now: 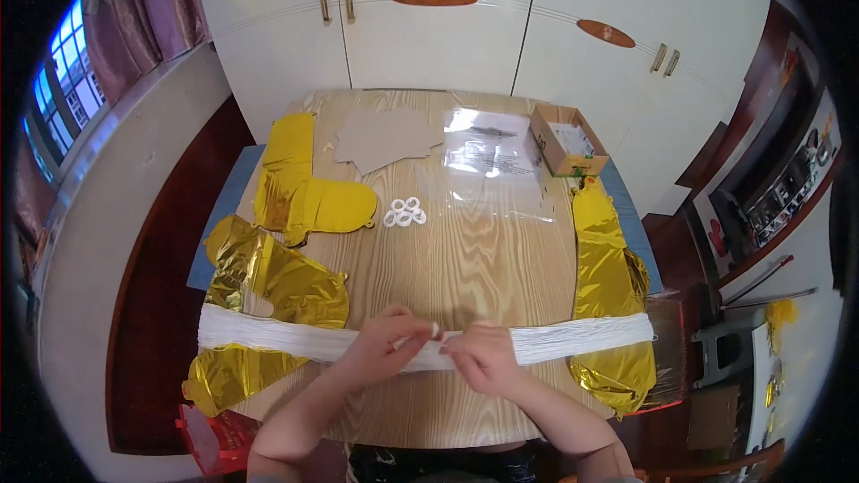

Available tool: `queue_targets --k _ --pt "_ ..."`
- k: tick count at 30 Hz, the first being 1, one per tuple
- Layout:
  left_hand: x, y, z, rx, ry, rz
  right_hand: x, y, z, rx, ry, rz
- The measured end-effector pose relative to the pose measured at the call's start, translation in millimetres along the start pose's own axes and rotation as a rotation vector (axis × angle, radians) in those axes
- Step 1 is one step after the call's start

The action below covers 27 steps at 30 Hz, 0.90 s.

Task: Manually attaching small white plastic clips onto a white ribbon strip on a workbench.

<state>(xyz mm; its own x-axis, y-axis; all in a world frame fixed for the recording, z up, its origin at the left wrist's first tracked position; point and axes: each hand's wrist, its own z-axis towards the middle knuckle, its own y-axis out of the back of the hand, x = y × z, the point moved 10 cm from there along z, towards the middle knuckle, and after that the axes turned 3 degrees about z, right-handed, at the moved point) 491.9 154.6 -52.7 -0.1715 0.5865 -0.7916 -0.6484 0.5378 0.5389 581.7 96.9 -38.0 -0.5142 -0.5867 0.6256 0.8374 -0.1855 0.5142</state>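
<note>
A long bundle of white strings (555, 343) lies across the near part of the table, over gold foil pieces at both ends. Above its middle, my left hand (392, 346) is closed, thumb and fingers pinched together around something small and whitish at the fingertips. Close beside it, my right hand (484, 360) is also closed in a pinch, its fingertips almost meeting the left ones. What the right fingers hold is too small to make out. Crumpled gold foil balloons (291, 273) lie under the left end of the bundle, and another gold foil balloon (601, 268) runs under the right end.
Several white rings (405, 213) sit mid-table. Grey-beige card sheets (386, 139), clear plastic bags (492, 156) and an open cardboard box (569, 141) are at the far side. Another gold foil balloon (309, 197) lies far left. White cabinets (429, 45) stand behind the table.
</note>
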Motion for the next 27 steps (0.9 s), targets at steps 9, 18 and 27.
queue_targets --k 9,18,27 --pt "-10.2 3.5 0.0 -0.013 -0.095 0.016 8.4 -10.1 2.1 0.065 0.070 0.046" --pt "-11.5 7.4 0.8 -0.148 -0.055 -0.032 7.2 -3.1 4.1 0.002 0.011 -0.011" --pt "22.8 -24.6 -13.1 0.199 0.369 -0.586 -8.1 2.6 4.0 -0.050 -0.073 -0.084"
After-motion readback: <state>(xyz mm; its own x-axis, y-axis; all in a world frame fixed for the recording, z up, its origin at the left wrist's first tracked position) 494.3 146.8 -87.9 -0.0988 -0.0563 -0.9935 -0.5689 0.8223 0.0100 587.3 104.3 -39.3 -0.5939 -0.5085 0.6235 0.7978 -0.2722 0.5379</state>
